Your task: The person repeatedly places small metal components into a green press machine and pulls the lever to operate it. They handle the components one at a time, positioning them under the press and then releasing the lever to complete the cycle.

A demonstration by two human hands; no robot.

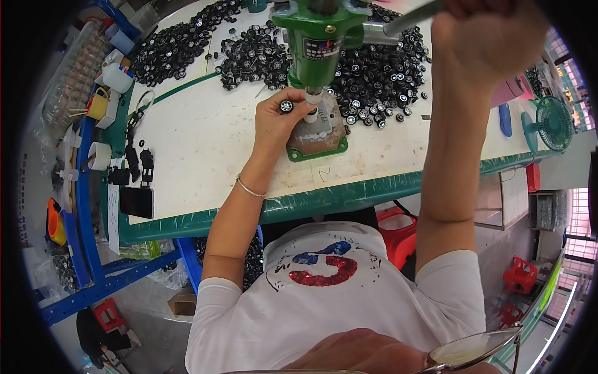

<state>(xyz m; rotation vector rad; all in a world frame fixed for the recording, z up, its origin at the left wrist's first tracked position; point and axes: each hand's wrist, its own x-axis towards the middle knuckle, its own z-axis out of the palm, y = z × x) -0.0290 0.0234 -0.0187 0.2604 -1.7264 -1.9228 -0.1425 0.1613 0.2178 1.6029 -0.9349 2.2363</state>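
Left grip [272,123] holds one black wheel [286,106] beside one green press [316,65]; uncountable wheels [374,78] lie heaped beyond. Right grip [483,40] is wrapped round one lever [412,19].

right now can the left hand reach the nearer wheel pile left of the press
Probably yes: the wheel pile lies just beyond the left hand, nothing tall between, though the hand holds a wheel.

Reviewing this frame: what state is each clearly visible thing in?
Left hand, holding small black silver-centred wheel
Right hand, gripping grey metal lever
Green metal press, standing
Black rectangular phone, flat, screen dark
Green plastic fan, standing, spinning unclear
Round black wheels, loosely piled
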